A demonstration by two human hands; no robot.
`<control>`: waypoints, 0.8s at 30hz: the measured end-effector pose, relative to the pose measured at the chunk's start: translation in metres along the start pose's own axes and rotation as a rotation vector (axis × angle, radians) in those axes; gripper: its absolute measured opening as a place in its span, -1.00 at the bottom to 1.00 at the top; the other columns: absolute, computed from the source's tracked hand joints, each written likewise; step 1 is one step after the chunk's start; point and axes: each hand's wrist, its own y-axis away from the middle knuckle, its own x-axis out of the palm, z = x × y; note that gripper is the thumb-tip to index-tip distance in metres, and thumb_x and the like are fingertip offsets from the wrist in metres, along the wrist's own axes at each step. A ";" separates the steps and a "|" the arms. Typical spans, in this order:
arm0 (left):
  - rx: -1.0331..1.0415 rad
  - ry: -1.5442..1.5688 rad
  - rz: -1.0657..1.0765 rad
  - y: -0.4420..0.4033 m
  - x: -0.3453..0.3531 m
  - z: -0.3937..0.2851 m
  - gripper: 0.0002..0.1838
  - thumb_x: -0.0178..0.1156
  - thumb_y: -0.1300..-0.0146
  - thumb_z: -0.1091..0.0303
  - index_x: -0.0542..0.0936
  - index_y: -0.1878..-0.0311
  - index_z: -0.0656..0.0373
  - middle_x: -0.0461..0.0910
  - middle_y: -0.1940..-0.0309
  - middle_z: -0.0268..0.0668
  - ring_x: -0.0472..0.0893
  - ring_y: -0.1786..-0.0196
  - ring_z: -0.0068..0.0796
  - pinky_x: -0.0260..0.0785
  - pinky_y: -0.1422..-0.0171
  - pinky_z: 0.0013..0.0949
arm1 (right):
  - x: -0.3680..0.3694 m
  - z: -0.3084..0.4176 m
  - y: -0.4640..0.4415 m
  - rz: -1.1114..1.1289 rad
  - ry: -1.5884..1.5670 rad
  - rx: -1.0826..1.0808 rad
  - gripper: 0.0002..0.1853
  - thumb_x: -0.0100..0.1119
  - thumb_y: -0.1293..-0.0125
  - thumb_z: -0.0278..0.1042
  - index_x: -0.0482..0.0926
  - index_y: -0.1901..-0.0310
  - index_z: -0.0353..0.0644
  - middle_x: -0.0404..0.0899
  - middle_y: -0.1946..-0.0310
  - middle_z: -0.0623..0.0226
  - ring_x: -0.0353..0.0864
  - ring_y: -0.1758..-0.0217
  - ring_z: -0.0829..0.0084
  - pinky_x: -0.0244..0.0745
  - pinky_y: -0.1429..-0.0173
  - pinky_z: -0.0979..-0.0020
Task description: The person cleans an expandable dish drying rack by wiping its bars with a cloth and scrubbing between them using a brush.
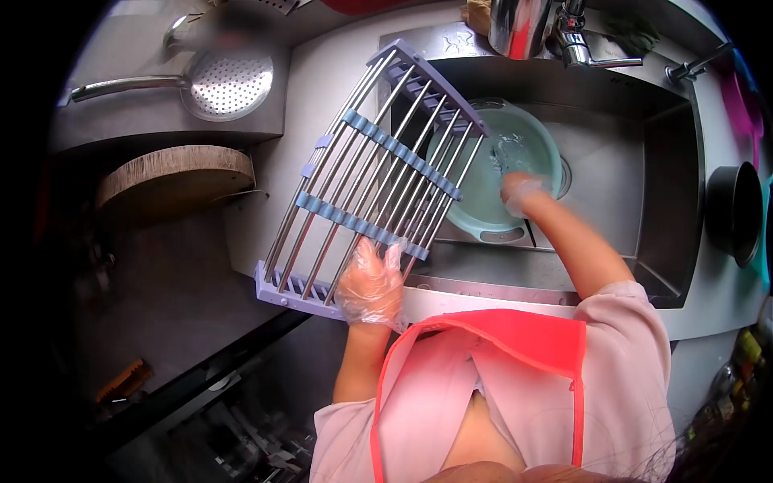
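My left hand (372, 282), in a clear plastic glove, grips the near side of a dish drying rack (378, 157). Steel rods, lilac end pieces and two blue-grey cross strips make up the rack, which lies tilted across the counter and the sink's left edge. Inside a pale green basin (541, 145) of water is my right hand (519, 191), also gloved and slightly blurred. Its fingers look curled, but what they hold is hidden. A thin dark stick (530, 233) shows by the right wrist at the basin's rim.
Around the basin is a steel sink (608, 169), with a tap (576, 48) and a steel container (519, 24) behind it. A black pan (733, 213) stands at the right. On the left are a perforated skimmer (229, 84) and a round wooden chopping board (177, 173).
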 end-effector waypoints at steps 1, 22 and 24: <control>0.001 0.000 0.000 -0.001 0.000 -0.001 -0.63 0.18 -0.14 0.12 0.44 0.20 0.25 0.52 0.45 0.03 0.53 0.37 0.13 0.36 0.32 0.00 | 0.001 0.005 -0.004 0.035 0.031 -0.076 -0.69 -0.06 -0.25 -0.25 0.44 0.28 -0.41 0.56 0.39 -0.07 0.57 0.36 0.02 0.45 0.24 0.15; 0.055 -0.015 -0.147 0.001 0.009 0.004 -0.67 0.26 -0.08 0.12 0.46 0.31 0.20 0.47 0.65 -0.07 0.50 0.54 0.06 0.28 0.49 -0.03 | -0.013 0.069 0.058 -0.785 -0.274 -0.515 -0.82 0.05 -0.24 -0.30 0.34 0.47 -0.12 0.43 0.70 0.14 0.45 0.63 0.08 0.32 0.56 0.12; 0.023 -0.022 -0.068 0.000 0.001 -0.001 -0.66 0.23 -0.11 0.13 0.46 0.25 0.22 0.50 0.55 -0.02 0.52 0.47 0.09 0.32 0.43 -0.01 | -0.035 0.087 0.057 -0.866 -0.216 -0.581 -0.83 0.02 -0.26 -0.30 0.35 0.46 -0.12 0.43 0.70 0.17 0.46 0.64 0.12 0.32 0.56 0.15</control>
